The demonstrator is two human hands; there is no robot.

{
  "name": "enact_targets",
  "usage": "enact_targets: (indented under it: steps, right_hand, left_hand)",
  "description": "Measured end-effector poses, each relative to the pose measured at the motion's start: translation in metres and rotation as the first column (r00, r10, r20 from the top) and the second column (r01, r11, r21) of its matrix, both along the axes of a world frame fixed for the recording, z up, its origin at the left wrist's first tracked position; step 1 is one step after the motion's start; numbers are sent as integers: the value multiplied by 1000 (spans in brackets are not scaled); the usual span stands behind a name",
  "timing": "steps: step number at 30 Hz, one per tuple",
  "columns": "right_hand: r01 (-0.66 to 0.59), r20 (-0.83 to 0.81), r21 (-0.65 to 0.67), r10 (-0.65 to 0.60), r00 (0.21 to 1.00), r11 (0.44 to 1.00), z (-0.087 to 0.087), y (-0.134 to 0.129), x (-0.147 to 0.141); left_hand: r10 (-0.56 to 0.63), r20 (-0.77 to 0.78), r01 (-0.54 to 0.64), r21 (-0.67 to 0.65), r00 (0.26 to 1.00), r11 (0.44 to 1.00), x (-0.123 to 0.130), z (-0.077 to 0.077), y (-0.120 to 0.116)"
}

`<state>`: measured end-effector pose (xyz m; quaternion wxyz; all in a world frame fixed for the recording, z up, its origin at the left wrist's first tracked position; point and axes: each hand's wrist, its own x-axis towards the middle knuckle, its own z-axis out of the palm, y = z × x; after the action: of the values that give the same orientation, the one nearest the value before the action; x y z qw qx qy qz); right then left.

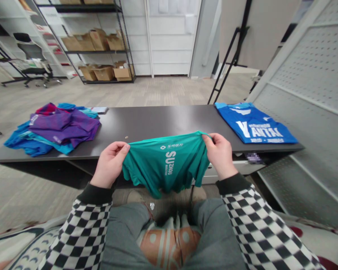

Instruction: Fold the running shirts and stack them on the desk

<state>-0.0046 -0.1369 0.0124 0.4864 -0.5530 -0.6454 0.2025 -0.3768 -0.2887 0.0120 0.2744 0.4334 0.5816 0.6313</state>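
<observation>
Holding green shirt (154,167) in 2 hands (109,165) (221,155)

Teal-green SUZHOU marathon shirt (152,161), hanging mid-air, center of our view.
We see it pinched at both upper corners, top edge stretched nearly straight, lower part loose and rippled; white SUZHOU lettering runs sideways under a small white logo and Chinese characters.

there is one left hand (109,165) and one right hand (221,155), two checkered sleeves (92,221), one green shirt (149,163), one flat blue shirt (259,122), one pile (63,125) of at least three shirts, overlap hiding the exact number, one table (157,118), one chair (30,48), and one shelf rack (97,52).
</observation>
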Motion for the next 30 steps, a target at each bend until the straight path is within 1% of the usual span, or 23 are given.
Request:
enact_targets:
  steps: [3, 6, 11, 14, 17, 19, 21, 23, 25, 26, 27, 30]
  right_hand:
    - [-31, 7, 41, 31, 999, 999, 0, -1, 0]
    - [-72, 35, 77, 69, 997, 994, 1, -2, 0]
    - [-85, 18, 25, 85, 996, 996, 3, -5, 1]
    - [-127, -44, 1, 127, 991, 992, 0, -3, 1]
    - [-233, -190, -52, 219, 957, 971, -6, 0, -3]
    - [-304, -302, -90, 265, 916, 948, -8, 0, -7]
    - [-350, -379, -112, 285, 880, 930, -7, -2, -11]
    - [-372, -408, -124, 294, 864, 920, -4, -5, -13]
    - [-367, -404, -125, 291, 867, 922, 0, -9, -14]
    - [-358, -395, -122, 286, 873, 926, 2, -10, -14]
    - [-347, -386, -117, 280, 879, 931, 3, -11, -14]
    - [-344, -372, -103, 284, 884, 933, 4, -12, -12]
  left_hand:
    - [42, -31, -41, 26, 999, 999, 0, -1, 2]
    - [61, -10, -61, 16, 998, 998, 1, 0, 2]
    - [32, 40, -31, -10, 999, 999, 3, 2, 4]
    - [10, 66, -7, -50, 998, 999, 5, 4, 4]
    - [-36, 98, 51, -153, 994, 987, 6, 5, 2]
    - [-83, 105, 106, -246, 991, 963, 6, 5, 0]
    - [-144, 91, 167, -350, 985, 922, 4, 4, -2]
    - [-207, 51, 207, -451, 977, 868, 3, 3, -4]
    - [-260, 29, 238, -513, 965, 825, 1, 3, -6]
    - [-274, 36, 254, -510, 961, 822, 1, 3, -6]
    - [-277, 56, 269, -480, 959, 835, 1, 4, -7]
    - [-249, 135, 280, -317, 959, 906, 2, 7, -7]
